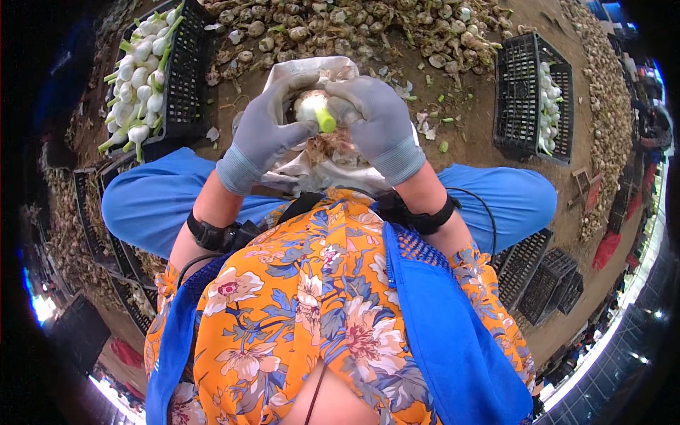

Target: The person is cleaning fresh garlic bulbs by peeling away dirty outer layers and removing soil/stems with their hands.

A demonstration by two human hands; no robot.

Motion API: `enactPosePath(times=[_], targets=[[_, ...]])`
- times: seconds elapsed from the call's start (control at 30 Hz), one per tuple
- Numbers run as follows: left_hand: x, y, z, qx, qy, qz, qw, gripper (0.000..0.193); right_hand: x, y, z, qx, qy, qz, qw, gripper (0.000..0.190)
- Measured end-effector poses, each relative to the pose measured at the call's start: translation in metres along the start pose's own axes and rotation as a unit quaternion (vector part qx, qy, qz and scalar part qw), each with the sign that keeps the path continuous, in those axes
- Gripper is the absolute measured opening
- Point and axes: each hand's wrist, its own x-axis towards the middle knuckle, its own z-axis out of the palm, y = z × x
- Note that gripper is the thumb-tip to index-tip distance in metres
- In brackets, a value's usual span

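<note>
Between my two gloved hands, above my lap, is a white garlic bulb [311,106] whose cut green stem points down toward me. My left hand [276,119], in a grey glove, grips the bulb from its left side, the thumb near the stem. From the right, my right hand [366,111], in a matching glove, has its curled fingers against the bulb; whether a tool is in it cannot be told. A whitish cloth [313,175] lies under my hands, with brown dry garlic skins [332,149] on it.
A black plastic crate [183,95] heaped with white stemmed garlic stands at left. Another black crate [515,95] with peeled garlic stands at right. Unpeeled garlic bulbs [340,32] are piled ahead on the dirt floor. Stacked crates [547,287] stand behind at right.
</note>
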Motion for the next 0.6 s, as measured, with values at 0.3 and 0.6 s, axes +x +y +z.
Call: enactPosePath(times=[0.3, 0.6], targets=[[-0.001, 0.011, 0.002, 0.037, -0.021, 0.003, 0.999, 0.072, 0.002, 0.006, 0.004, -0.042, -0.010, -0.020, 0.999, 0.011], [0.000, 0.005, 0.002, -0.055, 0.049, -0.007, 0.997, 0.057, -0.005, 0.000, 0.001, 0.014, -0.009, 0.124, 0.992, 0.014]])
